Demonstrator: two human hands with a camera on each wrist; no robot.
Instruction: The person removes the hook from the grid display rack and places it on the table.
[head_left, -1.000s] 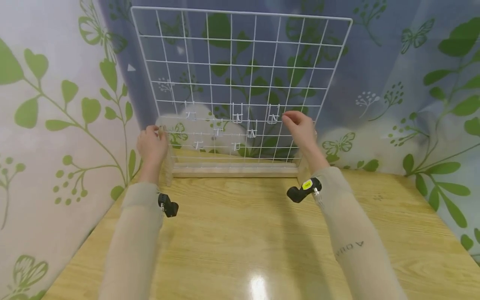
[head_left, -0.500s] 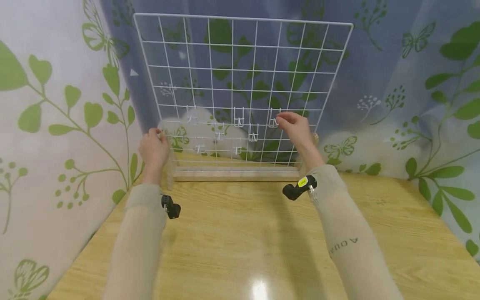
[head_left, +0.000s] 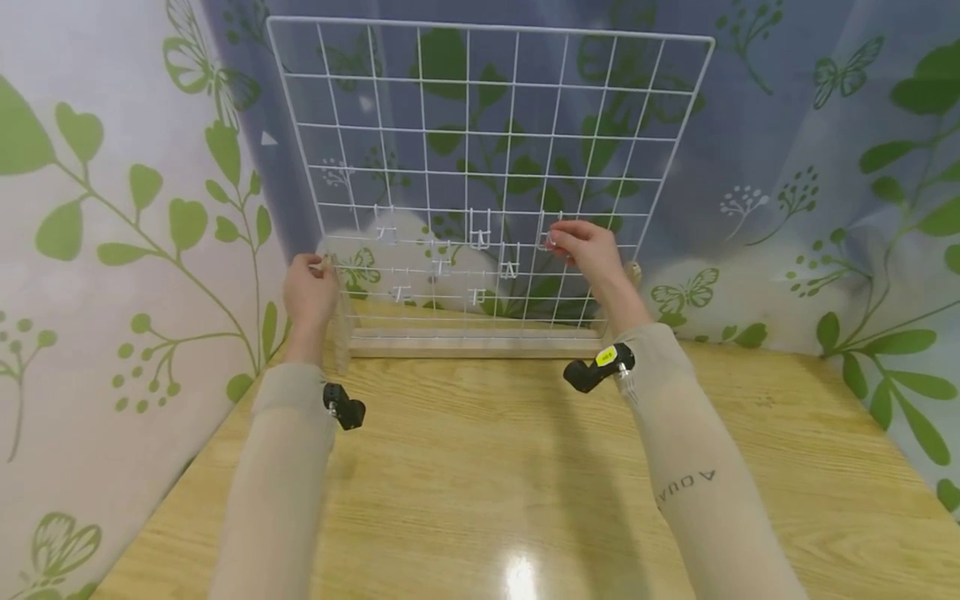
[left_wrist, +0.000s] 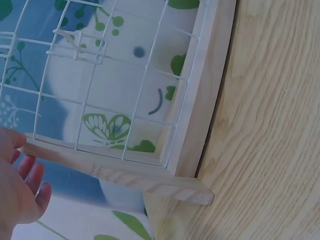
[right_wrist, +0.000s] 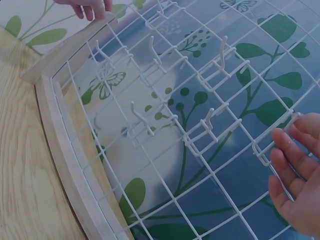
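Observation:
A white wire grid [head_left: 491,133] stands upright in a pale wooden stand [head_left: 480,343]. Several small white wire hooks [head_left: 479,237] hang on its lower half. At the grid's right side, my right hand [head_left: 596,254] pinches the rightmost hook [right_wrist: 262,154] between thumb and index finger; the fingertips cover part of it. My left hand [head_left: 310,292] grips the upper end of the stand's left side piece [left_wrist: 90,162] with its fingertips, the other fingers loosely bent in the left wrist view. In the right wrist view, the hooks' prongs [right_wrist: 223,52] point out from the grid.
The stand rests on a wood-grain table [head_left: 465,467] near its back edge. Behind it hangs a cloth [head_left: 825,167] printed with green leaves and butterflies. A wrist camera [head_left: 598,369] sits on my right sleeve, another camera [head_left: 344,407] on my left.
My right hand has moved left, from beside the rightmost hook onto it, and its fingertips now pinch it. The left hand stays at the stand's left side.

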